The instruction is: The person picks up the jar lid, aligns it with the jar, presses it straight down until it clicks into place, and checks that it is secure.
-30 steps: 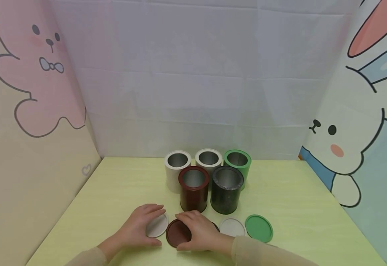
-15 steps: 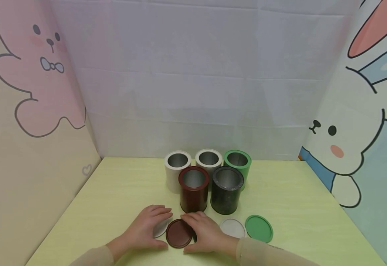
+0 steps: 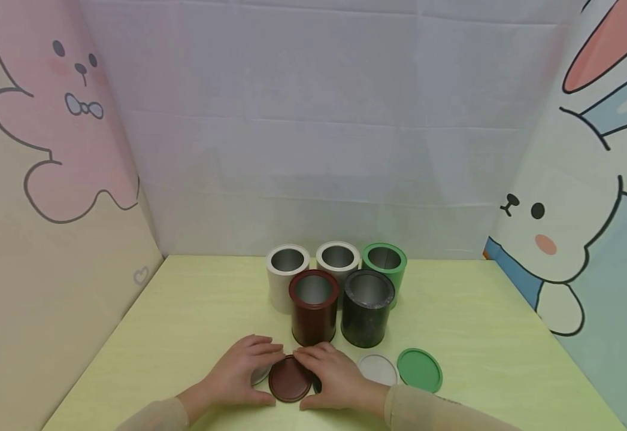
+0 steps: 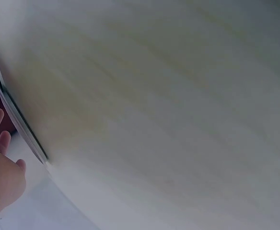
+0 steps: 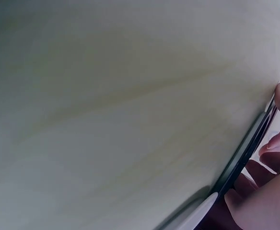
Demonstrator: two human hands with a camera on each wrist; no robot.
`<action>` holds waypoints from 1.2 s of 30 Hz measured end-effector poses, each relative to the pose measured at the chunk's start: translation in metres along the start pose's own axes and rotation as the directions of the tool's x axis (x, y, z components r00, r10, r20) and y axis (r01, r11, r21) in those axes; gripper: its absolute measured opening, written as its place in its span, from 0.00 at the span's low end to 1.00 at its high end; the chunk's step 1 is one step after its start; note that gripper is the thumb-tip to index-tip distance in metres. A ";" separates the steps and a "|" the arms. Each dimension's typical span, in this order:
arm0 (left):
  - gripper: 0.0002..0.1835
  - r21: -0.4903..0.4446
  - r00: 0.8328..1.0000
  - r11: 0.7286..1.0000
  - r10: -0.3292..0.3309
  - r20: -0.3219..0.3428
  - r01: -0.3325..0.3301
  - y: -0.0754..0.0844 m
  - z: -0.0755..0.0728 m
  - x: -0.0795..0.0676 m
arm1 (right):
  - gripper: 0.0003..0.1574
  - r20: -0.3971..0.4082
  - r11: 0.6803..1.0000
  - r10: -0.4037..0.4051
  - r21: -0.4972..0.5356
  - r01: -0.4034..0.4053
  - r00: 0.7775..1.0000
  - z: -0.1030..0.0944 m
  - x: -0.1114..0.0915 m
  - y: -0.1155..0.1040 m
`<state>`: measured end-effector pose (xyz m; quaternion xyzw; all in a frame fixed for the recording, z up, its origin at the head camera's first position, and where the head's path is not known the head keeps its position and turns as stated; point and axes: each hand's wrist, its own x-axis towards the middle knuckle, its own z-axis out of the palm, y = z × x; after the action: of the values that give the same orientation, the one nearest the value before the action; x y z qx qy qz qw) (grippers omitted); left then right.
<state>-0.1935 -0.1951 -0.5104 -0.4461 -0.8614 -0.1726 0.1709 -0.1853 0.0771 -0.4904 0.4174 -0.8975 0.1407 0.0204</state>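
Note:
A dark red lid [image 3: 290, 379] lies flat on the table between my two hands in the head view. My left hand [image 3: 238, 371] arches over a white lid [image 3: 260, 375], of which only a strip shows; its fingertips are right at the red lid's far left edge. On the other side my right hand [image 3: 337, 378] covers most of a black lid [image 3: 317, 384]. Its fingertips reach the red lid's far right rim, and its thumb lies near the close edge. Both hands have spread, gently bent fingers. Lid edges [image 4: 22, 122] show in the left wrist view beside fingers.
Behind the hands stand a dark red can [image 3: 314, 323] and a black can [image 3: 364, 323], both uncovered. Two white cans [image 3: 279, 287] [image 3: 336, 272] and a green can [image 3: 398, 278] form the row behind. A white lid [image 3: 379, 370] and a green lid [image 3: 420, 371] lie at right.
My left hand has slid right across the white lid toward the red one. My right hand has shifted slightly right, uncovering the red lid. The cans have stayed put.

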 end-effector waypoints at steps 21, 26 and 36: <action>0.34 -0.045 0.999 0.999 0.000 0.047 0.002 0.003 0.000 0.002 | 0.44 -0.062 0.995 -0.083 -0.055 0.079 0.995 0.007 0.000 0.004; 0.33 -0.067 0.999 0.998 -0.010 0.032 0.012 0.004 -0.004 0.002 | 0.44 -0.065 0.997 -0.071 0.000 0.071 0.995 0.002 -0.001 0.003; 0.31 -0.108 0.995 0.992 0.061 -0.085 -0.070 0.007 -0.016 0.011 | 0.44 -0.149 0.991 -0.111 0.055 0.120 0.983 -0.010 -0.005 0.006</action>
<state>-0.1913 -0.1910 -0.4907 -0.4757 -0.8276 -0.2324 0.1863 -0.1874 0.0867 -0.4827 0.4579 -0.8629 0.1978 0.0808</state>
